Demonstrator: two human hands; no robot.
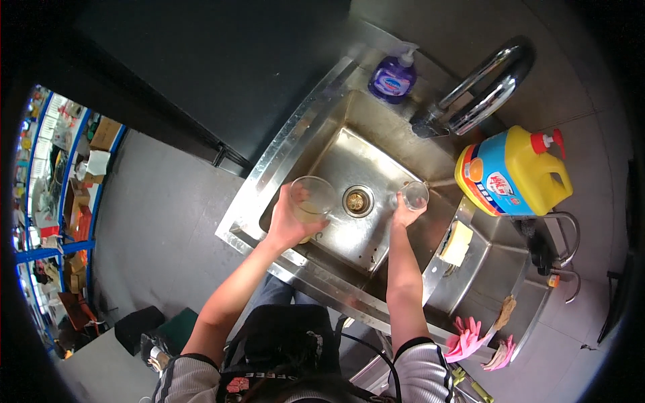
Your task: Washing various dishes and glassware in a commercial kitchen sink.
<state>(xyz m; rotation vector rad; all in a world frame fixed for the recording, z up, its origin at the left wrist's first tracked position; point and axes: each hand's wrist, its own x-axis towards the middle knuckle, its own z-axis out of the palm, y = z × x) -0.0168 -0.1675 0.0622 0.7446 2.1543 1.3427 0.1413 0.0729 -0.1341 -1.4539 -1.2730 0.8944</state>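
My left hand (286,223) is closed around a wide clear glass (314,195) over the left part of the steel sink basin (329,154). A little yellow shows just below that hand; what it is I cannot make out. On the basin's right side, my right hand (405,213) grips a smaller clear glass (416,194), its round rim turned up towards me. Between the two glasses lies the round drain (358,201). The chrome faucet (487,87) arches over the far right corner, apart from both hands.
A purple soap pump bottle (393,77) stands behind the basin. Right of it is a big yellow jug (514,171) with a red pump. A yellow-white sponge (456,243) rests on the divider by the second basin (484,269). Pink gloves (467,338) hang over the front edge.
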